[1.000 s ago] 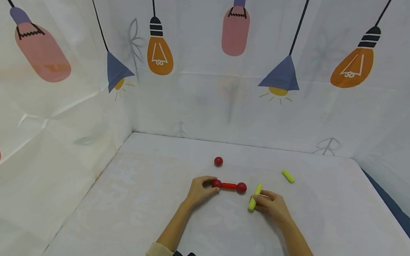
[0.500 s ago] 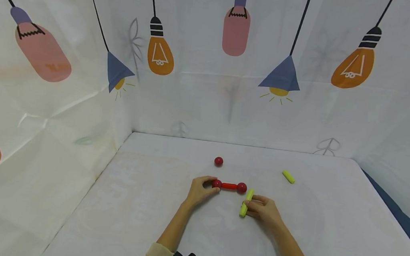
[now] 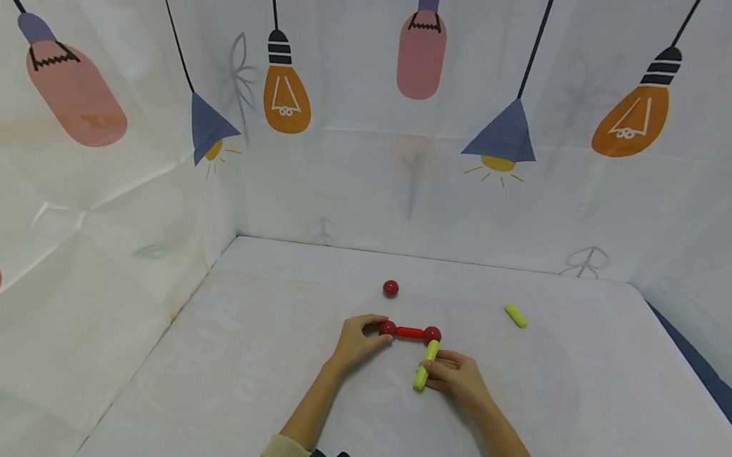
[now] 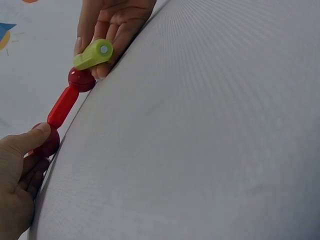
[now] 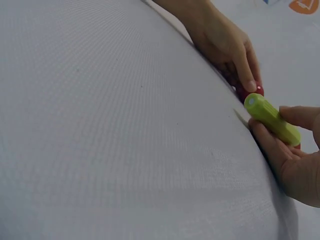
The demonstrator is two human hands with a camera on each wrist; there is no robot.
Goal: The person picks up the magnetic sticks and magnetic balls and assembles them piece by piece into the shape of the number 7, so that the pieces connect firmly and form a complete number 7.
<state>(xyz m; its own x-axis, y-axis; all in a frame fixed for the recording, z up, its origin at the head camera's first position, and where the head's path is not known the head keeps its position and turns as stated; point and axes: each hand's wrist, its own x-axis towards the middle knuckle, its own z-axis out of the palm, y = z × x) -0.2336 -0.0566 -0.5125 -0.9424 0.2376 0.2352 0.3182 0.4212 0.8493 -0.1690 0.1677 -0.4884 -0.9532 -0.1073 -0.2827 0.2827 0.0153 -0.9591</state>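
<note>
My left hand (image 3: 358, 340) pinches the left red ball (image 3: 387, 328) between thumb and fingers. A red rod (image 3: 409, 332) links that ball to a second red ball (image 3: 432, 334) on the right. A yellow-green rod (image 3: 426, 366) is pinched by my right hand (image 3: 459, 384); its far end meets the right ball in the head view. In the left wrist view a small silvery disc shows in the near end of the yellow-green rod (image 4: 94, 54). From the right wrist, the yellow-green rod (image 5: 272, 119) hides most of the red pieces.
A loose red ball (image 3: 390, 288) lies behind the joined pieces. Farther right on the white table (image 3: 252, 363) is another yellow-green rod (image 3: 516, 315). A white sheet (image 3: 357, 177) printed with lamps hangs behind the table and along its left side.
My right hand has carried the yellow-green rod leftward, from apart on the right up to the right red ball. My left hand and the red pieces have stayed in place.
</note>
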